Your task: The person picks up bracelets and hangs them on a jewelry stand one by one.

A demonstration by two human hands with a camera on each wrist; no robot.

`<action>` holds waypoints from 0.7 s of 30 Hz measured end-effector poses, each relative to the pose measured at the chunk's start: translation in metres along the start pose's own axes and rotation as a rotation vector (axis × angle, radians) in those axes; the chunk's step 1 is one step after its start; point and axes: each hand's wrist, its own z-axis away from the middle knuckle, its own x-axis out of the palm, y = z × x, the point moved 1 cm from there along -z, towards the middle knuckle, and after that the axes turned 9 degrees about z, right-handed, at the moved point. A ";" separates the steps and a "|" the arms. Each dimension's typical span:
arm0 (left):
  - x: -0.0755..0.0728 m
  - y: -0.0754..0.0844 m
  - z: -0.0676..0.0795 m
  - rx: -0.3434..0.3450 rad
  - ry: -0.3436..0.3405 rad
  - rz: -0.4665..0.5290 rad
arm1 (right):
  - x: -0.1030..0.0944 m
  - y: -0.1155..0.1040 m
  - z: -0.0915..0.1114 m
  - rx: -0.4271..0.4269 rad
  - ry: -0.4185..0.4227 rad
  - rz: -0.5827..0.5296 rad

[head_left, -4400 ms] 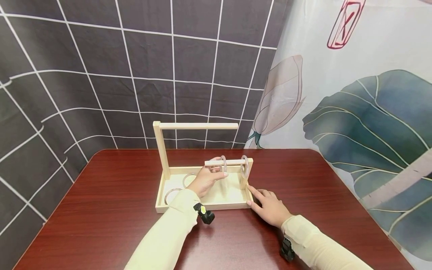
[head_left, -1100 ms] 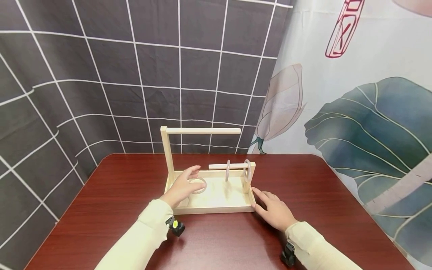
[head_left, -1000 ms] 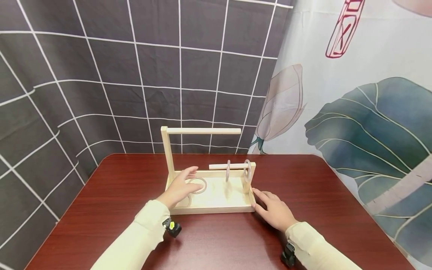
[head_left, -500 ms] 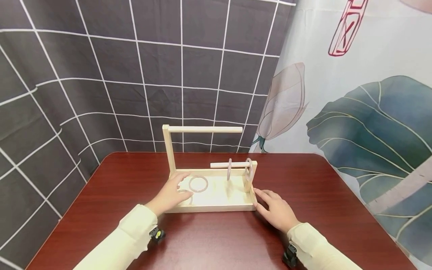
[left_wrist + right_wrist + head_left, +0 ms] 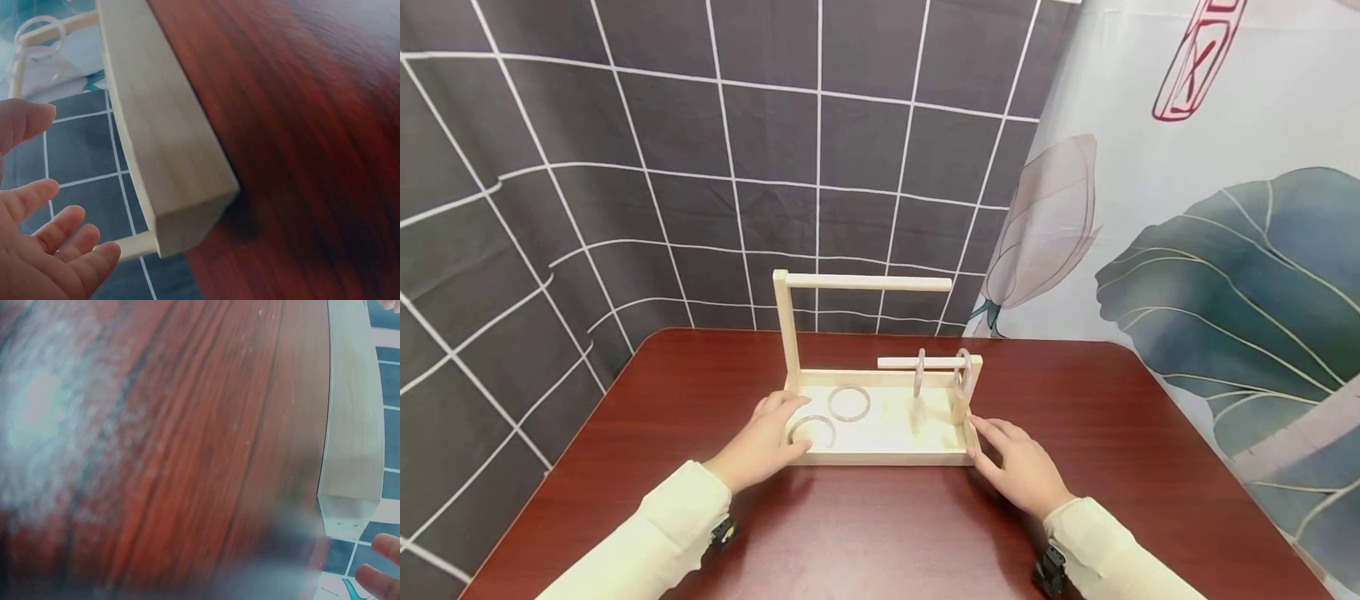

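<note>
A light wooden stand with a shallow tray base [image 5: 887, 458] sits on the table in the head view. One bangle [image 5: 919, 377] hangs midway on its short bar [image 5: 895, 363], and another bangle [image 5: 967, 375] hangs near the right post. Two more lie flat in the tray: a bangle [image 5: 868, 404] near the middle and a bangle [image 5: 812, 417] at the left. My left hand [image 5: 760, 446], fingers extended and holding nothing, is at the tray's left end. My right hand [image 5: 1021, 468] touches the right end with its fingertips.
A taller wooden bar [image 5: 872, 282] reaches rightward from the stand's left post [image 5: 787, 333]. The stand is on a dark red table [image 5: 880, 533]. Behind stand a grey gridded curtain [image 5: 760, 125] and a pale curtain [image 5: 1112, 83] with a lotus print.
My left hand held a bangle on the short bar, let it go and moved left over the tray to its left end. My right hand stayed at the right end.
</note>
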 end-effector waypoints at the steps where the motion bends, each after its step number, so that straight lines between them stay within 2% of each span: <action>1: 0.000 -0.001 0.001 -0.005 -0.002 -0.011 | 0.000 0.000 0.000 -0.006 0.009 -0.002; 13: -0.004 -0.012 0.019 0.028 -0.015 -0.097 | 0.001 -0.008 -0.002 -0.066 0.067 -0.015; 21: -0.010 -0.013 0.028 0.014 -0.066 -0.157 | 0.000 -0.017 -0.005 -0.109 0.095 -0.035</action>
